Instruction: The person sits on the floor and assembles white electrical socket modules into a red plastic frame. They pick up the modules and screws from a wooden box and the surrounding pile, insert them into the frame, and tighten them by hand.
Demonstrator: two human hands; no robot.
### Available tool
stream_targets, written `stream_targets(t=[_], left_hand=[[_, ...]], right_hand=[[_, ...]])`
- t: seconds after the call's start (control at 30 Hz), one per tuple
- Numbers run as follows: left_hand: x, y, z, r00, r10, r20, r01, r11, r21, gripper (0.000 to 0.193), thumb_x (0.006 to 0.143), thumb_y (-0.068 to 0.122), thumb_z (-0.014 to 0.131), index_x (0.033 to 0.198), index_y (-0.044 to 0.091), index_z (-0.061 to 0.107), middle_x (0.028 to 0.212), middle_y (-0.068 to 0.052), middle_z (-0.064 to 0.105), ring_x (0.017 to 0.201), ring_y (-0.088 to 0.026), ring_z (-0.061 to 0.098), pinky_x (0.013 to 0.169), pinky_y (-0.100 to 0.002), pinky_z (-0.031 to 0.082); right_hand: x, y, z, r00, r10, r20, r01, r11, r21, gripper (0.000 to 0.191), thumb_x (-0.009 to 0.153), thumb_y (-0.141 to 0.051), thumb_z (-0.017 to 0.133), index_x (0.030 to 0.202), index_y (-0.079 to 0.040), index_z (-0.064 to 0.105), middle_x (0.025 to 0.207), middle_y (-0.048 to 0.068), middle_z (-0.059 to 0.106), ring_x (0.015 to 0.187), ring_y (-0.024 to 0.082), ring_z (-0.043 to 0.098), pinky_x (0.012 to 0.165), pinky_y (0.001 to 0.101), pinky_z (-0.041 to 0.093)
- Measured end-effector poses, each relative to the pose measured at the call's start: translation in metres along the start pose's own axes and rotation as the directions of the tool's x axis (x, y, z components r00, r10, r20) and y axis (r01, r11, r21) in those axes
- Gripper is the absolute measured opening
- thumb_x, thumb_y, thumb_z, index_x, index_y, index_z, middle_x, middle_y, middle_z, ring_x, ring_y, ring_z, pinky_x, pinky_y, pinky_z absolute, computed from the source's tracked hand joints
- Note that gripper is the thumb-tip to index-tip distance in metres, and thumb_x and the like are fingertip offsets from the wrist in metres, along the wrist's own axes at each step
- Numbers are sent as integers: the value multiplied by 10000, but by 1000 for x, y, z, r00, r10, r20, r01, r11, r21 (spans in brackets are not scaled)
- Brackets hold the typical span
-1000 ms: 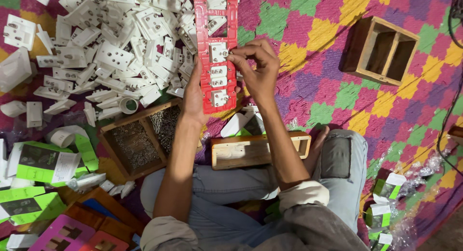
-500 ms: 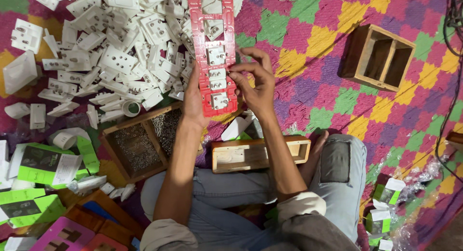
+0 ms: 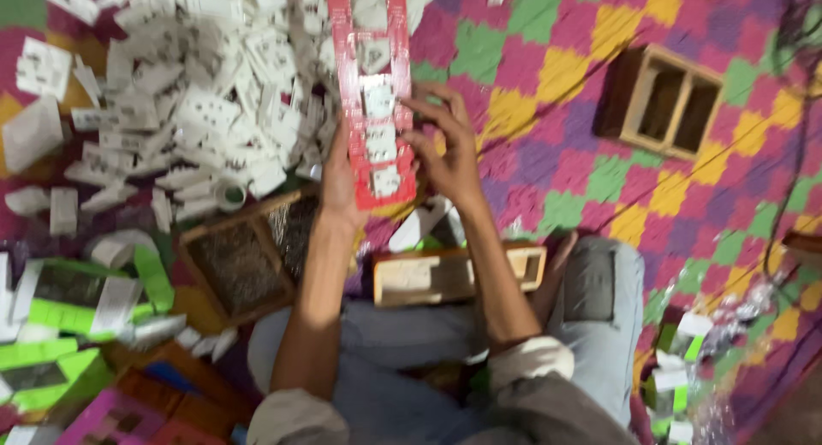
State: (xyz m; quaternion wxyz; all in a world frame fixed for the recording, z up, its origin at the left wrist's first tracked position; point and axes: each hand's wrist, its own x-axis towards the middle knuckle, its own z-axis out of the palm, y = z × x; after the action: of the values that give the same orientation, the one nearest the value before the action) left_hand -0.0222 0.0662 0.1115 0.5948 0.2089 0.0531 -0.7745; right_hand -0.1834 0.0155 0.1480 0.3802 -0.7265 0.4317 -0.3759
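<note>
A long red card strip [image 3: 370, 86] with white switch parts set in its windows lies on the patchwork mat and runs away from me. My left hand [image 3: 341, 184] holds its near end from the left edge. My right hand [image 3: 447, 150] rests on the strip's right edge, fingers curled over the white pieces near its lower end. A big heap of white switch parts [image 3: 184, 94] lies just left of the strip. The picture is blurred, so the small pieces under my fingers are unclear.
A wooden tray of dark small parts [image 3: 244, 261] sits by my left forearm. A flat wooden box [image 3: 454, 274] lies on my lap. An empty two-cell wooden box [image 3: 668, 111] stands at the right. Green and pink cartons [image 3: 60, 325] pile at the lower left.
The view has drifted and blurred. Both hands stay on the red strip's near end; my right fingers have slid slightly down along the strip's right edge.
</note>
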Motion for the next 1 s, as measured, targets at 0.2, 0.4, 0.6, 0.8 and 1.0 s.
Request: stream_targets(t=[0.2, 0.4, 0.6, 0.8, 1.0], left_hand=[[10, 3, 4, 999, 21, -36, -19, 998, 66, 608, 1078, 553, 432, 1330, 31, 616, 1102, -136, 718, 894, -261, 722, 826, -479, 621], [9, 3, -8, 997, 51, 53, -52, 998, 30, 588, 1093, 520, 404, 1371, 47, 614, 1119, -124, 726, 888, -248, 716, 762, -432, 603], [11, 4, -12, 997, 75, 15, -76, 993, 88, 521, 1089, 489, 399, 1338, 80, 603, 1044, -126, 714, 857, -253, 714, 727, -414, 606], [8, 9, -5, 994, 110, -20, -103, 972, 213, 517, 1104, 491, 387, 1353, 90, 598, 1012, -130, 711, 818, -254, 693, 680, -424, 579], [4, 2, -12, 998, 28, 50, -31, 997, 66, 549, 1082, 487, 390, 1378, 53, 553, 1122, -100, 704, 960, -224, 698, 829, -391, 584]], right_hand=[[11, -5, 3, 1000, 25, -5, -25, 999, 42, 428, 912, -76, 767, 1329, -88, 674, 1432, 111, 528, 1277, 254, 549, 951, 344, 555], [4, -15, 7, 998, 46, -50, -44, 999, 32, 273, 932, -73, 767, 1198, -110, 716, 1386, 112, 581, 1195, 245, 610, 978, 358, 529], [6, -20, 5, 1000, -9, -17, 9, 1000, 13, 401, 940, -73, 704, 1337, -96, 658, 1424, 124, 560, 1246, 269, 565, 1006, 342, 497], [5, -18, 7, 994, 103, -35, -100, 992, 73, 370, 914, -91, 745, 1279, -109, 685, 1320, 113, 584, 1175, 249, 585, 931, 355, 509], [-8, -19, 7, 977, -155, -144, 115, 962, -249, 171, 995, -89, 780, 1138, -164, 724, 1248, 3, 678, 1241, 181, 615, 1059, 360, 489]])
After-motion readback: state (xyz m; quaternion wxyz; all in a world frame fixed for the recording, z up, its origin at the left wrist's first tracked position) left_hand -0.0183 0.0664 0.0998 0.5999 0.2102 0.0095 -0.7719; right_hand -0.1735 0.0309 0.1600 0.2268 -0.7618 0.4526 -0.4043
